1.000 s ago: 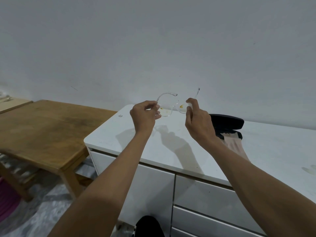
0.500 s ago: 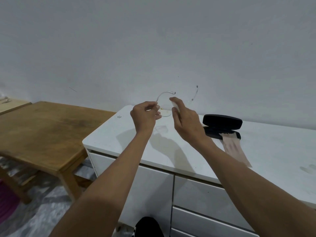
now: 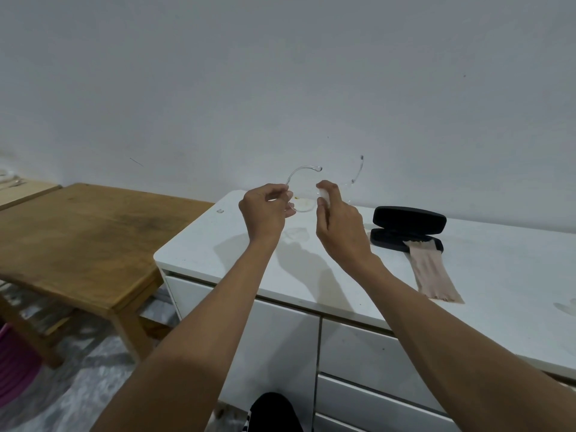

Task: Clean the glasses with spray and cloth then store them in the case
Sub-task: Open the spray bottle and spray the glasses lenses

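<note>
pinched at frame centre: glasses (image 3: 304,204), left hand (image 3: 265,210) on rim, right hand (image 3: 338,219) curled round small spray bottle (image 3: 322,196); light, clear, likely fragile; best held by frame.

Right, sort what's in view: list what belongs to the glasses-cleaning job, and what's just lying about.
Part of the job:
- clear glasses, held up by the left hand
- small spray bottle, gripped in the right hand
- open black case on the white cabinet
- beige cloth, one end over the case's edge

Lying about:
- wooden table
- pink item on the floor
</note>
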### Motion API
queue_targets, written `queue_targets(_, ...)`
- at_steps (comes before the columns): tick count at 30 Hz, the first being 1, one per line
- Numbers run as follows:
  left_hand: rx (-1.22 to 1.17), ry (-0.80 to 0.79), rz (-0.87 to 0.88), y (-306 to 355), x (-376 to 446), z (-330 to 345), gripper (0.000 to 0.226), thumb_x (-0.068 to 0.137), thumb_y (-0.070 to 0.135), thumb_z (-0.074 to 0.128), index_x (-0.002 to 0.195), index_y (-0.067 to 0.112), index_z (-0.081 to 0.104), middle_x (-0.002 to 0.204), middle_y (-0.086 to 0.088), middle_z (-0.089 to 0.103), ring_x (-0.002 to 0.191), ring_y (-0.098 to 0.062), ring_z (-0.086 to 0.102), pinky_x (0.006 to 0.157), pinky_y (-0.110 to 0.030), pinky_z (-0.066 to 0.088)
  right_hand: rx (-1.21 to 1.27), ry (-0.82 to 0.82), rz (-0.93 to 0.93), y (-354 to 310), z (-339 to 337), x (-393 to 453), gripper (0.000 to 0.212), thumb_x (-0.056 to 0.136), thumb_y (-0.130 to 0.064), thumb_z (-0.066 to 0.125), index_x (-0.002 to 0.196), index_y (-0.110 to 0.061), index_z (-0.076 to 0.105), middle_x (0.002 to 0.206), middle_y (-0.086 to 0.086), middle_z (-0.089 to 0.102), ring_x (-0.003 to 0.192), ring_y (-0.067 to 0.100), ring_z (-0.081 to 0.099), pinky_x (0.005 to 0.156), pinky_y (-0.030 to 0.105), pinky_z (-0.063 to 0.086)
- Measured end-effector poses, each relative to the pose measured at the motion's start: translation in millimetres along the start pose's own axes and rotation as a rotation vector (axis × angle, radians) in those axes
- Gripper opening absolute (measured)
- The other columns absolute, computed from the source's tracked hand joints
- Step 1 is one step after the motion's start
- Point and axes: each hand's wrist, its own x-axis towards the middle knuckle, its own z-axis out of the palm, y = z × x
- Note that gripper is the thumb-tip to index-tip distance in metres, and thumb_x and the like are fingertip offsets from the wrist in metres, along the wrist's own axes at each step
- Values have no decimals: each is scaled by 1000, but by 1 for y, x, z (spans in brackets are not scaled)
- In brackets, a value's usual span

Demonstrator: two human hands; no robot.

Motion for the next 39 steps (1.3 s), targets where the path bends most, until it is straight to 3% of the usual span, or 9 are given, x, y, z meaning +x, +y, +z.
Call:
queue_targets(5, -49, 20, -23, 0, 5, -1, 12, 85, -5, 75, 95, 0, 76, 81, -17, 73, 52, -15, 66, 62, -36, 64, 142, 160, 140, 8, -17, 4, 34, 108, -26, 39, 140, -27, 48, 54, -7, 45, 52, 16, 49, 57, 35, 40)
queue_targets(8, -98, 29, -22, 5, 8, -1, 11, 85, -7, 73, 91, 2, 75, 78, -16, 72, 56, -20, 68, 60, -33, 63, 337, 278, 339, 15, -26, 8, 30, 106, -32, 46, 134, -33, 56, 62, 2, 52, 53, 19, 48, 57, 33, 47)
queue_targets(11, -122, 18, -7, 11, 9, 0, 12, 85, -7, 73, 89, 4, 75, 78, -17, 72, 58, -24, 70, 60, -33, 62, 773, 289, 642, 24, -30, 11, 28, 104, -33, 52, 129, -35, 64, 71, 7, 53, 45, 17, 37, 42, 23, 34)
queue_targets(16, -147, -11, 5, 13, 10, 0, 12, 85, -7, 73, 89, 4, 75, 78, -17, 72, 60, -26, 69, 62, -36, 63, 1208, 193, 909, 25, -40, 21, 29, 102, -28, 48, 121, -35, 68, 68, 1, 47, 42, 13, 23, 39, 20, 21)
queue_targets(24, -158, -38, 6, 11, 11, 0, 10, 85, -7, 73, 93, 0, 75, 85, -22, 73, 62, -31, 70, 67, -40, 64, 1451, -44, 958, 21, -44, 18, 19, 102, -31, 52, 108, -39, 67, 58, -6, 39, 36, 7, 21, 33, 17, 13)
queue_targets(32, -145, -47, 11, 10, 12, 0, 9, 86, -6, 74, 94, -2, 75, 83, -20, 73, 57, -24, 69, 67, -40, 64, 1454, -4, 974, 22, -40, 16, 13, 101, -29, 55, 98, -35, 66, 61, -7, 38, 35, 7, 22, 32, 17, 12)
queue_targets(36, -138, -48, 9, 9, 11, 3, 10, 86, -5, 74, 95, -3, 75, 83, -19, 73, 56, -21, 70, 67, -40, 64, 1435, -50, 981, 24, -33, 12, 15, 102, -32, 54, 112, -36, 65, 60, -7, 38, 37, 5, 23, 31, 16, 14)
queue_targets(39, -134, -44, 7, 9, 10, 6, 9, 85, -4, 75, 94, -1, 76, 83, -19, 74, 59, -26, 69, 67, -41, 65, 1468, -115, 1025, 20, -23, 9, 9, 103, -36, 54, 107, -31, 60, 59, -7, 39, 35, 4, 24, 30, 15, 14)
